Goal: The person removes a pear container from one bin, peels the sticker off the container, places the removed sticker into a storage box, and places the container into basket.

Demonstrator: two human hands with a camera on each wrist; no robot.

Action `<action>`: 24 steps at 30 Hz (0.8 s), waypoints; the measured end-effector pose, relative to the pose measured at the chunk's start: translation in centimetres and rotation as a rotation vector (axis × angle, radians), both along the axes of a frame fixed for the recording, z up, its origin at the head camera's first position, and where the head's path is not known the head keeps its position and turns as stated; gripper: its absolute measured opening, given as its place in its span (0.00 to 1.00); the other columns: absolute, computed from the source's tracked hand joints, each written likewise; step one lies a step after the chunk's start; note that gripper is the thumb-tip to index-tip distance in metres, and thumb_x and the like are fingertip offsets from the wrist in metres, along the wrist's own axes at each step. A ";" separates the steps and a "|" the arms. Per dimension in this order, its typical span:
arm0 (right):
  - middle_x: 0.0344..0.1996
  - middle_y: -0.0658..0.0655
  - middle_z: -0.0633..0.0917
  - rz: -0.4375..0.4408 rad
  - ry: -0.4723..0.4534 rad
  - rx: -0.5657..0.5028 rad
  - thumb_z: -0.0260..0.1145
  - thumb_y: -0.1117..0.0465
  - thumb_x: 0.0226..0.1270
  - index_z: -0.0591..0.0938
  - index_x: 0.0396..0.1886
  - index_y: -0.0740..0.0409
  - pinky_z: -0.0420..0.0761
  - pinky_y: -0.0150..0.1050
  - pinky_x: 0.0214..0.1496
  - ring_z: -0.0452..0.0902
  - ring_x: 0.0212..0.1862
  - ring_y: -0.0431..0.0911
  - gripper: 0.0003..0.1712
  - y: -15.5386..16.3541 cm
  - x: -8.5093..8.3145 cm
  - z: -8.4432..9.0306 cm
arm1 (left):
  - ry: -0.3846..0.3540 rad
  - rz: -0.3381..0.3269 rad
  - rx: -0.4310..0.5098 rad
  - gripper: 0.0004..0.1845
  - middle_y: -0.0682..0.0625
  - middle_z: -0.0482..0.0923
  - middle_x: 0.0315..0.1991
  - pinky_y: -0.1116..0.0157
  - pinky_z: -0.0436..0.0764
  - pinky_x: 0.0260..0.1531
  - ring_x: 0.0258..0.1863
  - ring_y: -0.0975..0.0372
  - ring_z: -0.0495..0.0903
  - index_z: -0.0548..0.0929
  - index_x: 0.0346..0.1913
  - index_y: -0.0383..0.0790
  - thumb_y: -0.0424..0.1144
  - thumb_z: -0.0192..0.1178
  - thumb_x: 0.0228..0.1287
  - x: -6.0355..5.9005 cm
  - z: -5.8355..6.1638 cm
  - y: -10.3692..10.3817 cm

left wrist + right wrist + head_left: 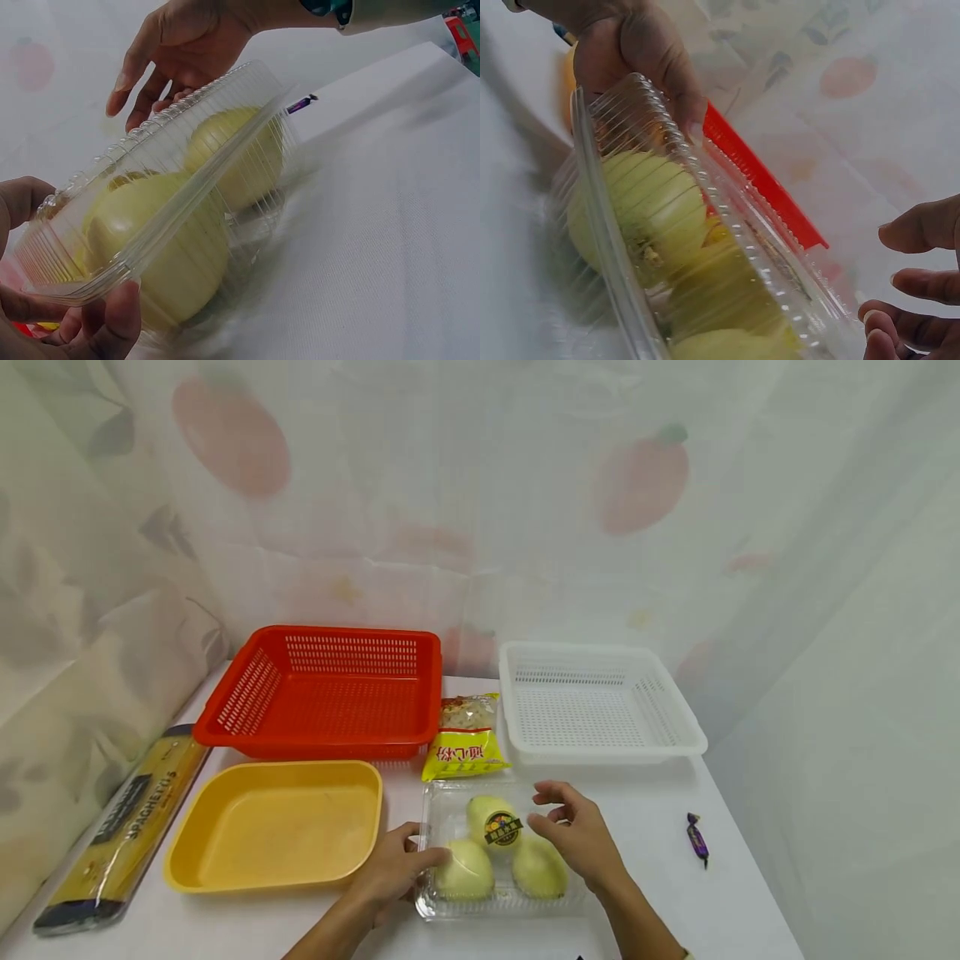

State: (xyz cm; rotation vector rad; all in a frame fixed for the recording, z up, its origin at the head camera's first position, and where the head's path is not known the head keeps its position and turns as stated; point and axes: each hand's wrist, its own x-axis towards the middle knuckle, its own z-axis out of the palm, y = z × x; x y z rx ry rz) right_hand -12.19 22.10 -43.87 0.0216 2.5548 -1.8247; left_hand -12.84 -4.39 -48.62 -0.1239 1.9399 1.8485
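Left hand holds the clear box, right hand hangs by its far corner

The clear box [528, 906] sits in front of the person, between the left hand [393, 868] and the right hand [577, 835]. In the head view it looks longer from left to right, but the slant makes that hard to be sure of. The left hand is nearer: it grips the left edge, thumb on top and fingers curled under. The right hand is over the far right corner, its fingers bent softly and wide apart, holding nothing. The right wrist view shows a gap between them and the box.

Three round pale fruits [465, 870] are inside, under a dark sticker [502, 829].

Just left of the left hand is the yellow tray [270, 827], which leaves little room on that side. Behind the box are a yellow bag [467, 752], a red basket [337, 693] and a white basket [600, 718]. A spaghetti pack [127, 827] lies far left. A purple candy [697, 841] lies right, well apart, on the white table [720, 910]. Nothing shows between the right fingers and the box.
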 end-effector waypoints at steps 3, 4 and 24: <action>0.44 0.54 0.81 0.013 -0.014 0.023 0.72 0.63 0.58 0.81 0.52 0.53 0.79 0.38 0.32 0.73 0.37 0.51 0.21 -0.3 0.0 -0.3 | 0.002 0.000 -0.005 0.29 0.44 0.64 0.31 0.63 0.77 0.14 0.19 0.60 0.71 0.72 0.57 0.29 0.39 0.68 0.55 0.0 -0.1 0.0; 0.44 0.54 0.81 0.020 -0.010 0.034 0.72 0.62 0.58 0.81 0.52 0.53 0.79 0.38 0.32 0.73 0.37 0.51 0.21 -0.4 0.0 -0.3 | 0.001 -0.001 -0.007 0.29 0.44 0.64 0.31 0.63 0.77 0.14 0.19 0.60 0.71 0.72 0.57 0.29 0.39 0.69 0.55 -0.1 -0.1 0.0; 0.37 0.53 0.85 0.071 0.049 0.170 0.72 0.64 0.57 0.82 0.46 0.57 0.77 0.35 0.35 0.75 0.34 0.47 0.16 -1.1 0.0 -0.9 | 0.004 0.008 -0.001 0.30 0.44 0.63 0.31 0.63 0.77 0.15 0.21 0.60 0.70 0.72 0.58 0.28 0.38 0.69 0.54 0.0 0.0 0.0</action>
